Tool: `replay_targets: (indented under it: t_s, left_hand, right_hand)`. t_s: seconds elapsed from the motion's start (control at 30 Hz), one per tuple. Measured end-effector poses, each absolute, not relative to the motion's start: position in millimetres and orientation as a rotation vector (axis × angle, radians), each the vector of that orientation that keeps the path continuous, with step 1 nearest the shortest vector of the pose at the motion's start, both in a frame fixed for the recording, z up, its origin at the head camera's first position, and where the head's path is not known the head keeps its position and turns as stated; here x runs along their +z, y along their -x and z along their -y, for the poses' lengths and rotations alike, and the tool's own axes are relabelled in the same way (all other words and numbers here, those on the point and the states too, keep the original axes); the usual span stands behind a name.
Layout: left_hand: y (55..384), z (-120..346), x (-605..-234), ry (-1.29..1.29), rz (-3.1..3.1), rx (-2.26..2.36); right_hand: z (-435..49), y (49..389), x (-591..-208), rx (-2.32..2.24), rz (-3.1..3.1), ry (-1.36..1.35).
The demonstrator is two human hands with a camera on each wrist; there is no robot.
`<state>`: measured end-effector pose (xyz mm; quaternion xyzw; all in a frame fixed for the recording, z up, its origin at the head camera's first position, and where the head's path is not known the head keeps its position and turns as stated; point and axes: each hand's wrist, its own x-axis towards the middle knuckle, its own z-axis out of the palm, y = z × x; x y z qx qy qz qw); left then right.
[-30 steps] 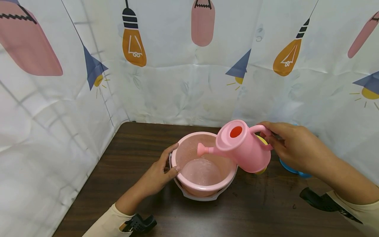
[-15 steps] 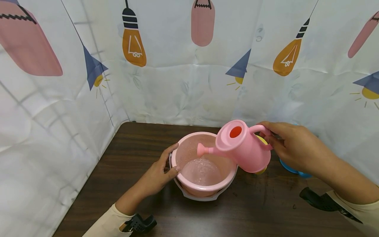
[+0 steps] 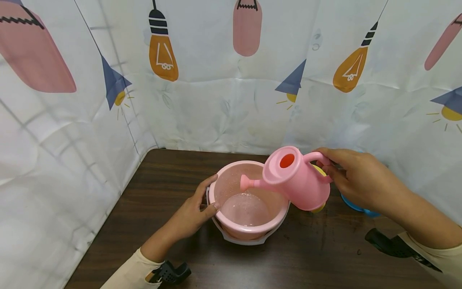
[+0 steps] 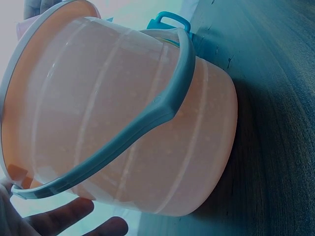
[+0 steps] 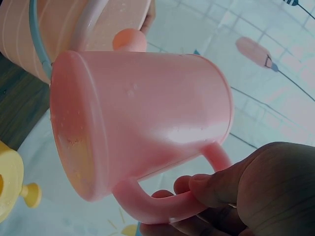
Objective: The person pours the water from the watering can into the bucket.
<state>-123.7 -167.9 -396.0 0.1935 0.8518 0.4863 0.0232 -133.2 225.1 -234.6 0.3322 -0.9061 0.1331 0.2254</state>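
A pink bucket (image 3: 249, 230) with a lowered carrying handle (image 4: 170, 101) stands on the dark table, with some water (image 3: 247, 210) in its bottom. My left hand (image 3: 189, 214) holds the bucket's left rim with the thumb over it, other fingers extended along the outside. With my right hand (image 3: 355, 174) I grip the handle of a pink watering can (image 3: 297, 184), fingers wrapped round it. The can is tilted left, its spout head (image 3: 247, 182) over the bucket's opening, and water falls from it. In the right wrist view the can's body (image 5: 157, 108) hides part of the bucket.
A yellow watering can (image 5: 10, 182) stands behind the pink one, mostly hidden in the head view. Farther right, a blue item (image 3: 351, 204) is partly covered by my right hand. A printed curtain (image 3: 223, 108) hangs along the table's (image 3: 173, 168) back and left edges.
Both hands, the bucket and the watering can stay nearly in place. The splashing on the water in the bucket shifts from frame to frame.
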Motion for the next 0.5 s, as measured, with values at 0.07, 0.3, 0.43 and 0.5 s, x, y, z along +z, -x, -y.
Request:
replay_targets:
  t_s: [0.07,0.3,0.43,0.5]
  left_hand:
    - [123.5,167.8,-395.7,-0.594,-2.637,1.504]
    - [124.6,167.9,-397.5,-0.631,-2.647,1.514]
    - [124.5,167.9,-397.5,-0.633,-2.641,1.52]
    - [124.2,167.8,-397.4,-0.634,-2.639,1.521]
  right_hand:
    - [-225.1,133.0,-234.4,0.366,2.493,-0.924]
    - [-225.6,131.9,-233.1,0.358,2.514,-0.927]
    - [-225.2,131.2,-232.6,0.36,2.524,-0.922]
    - [-224.9,130.9,-232.5,0.359,2.529,-0.919]
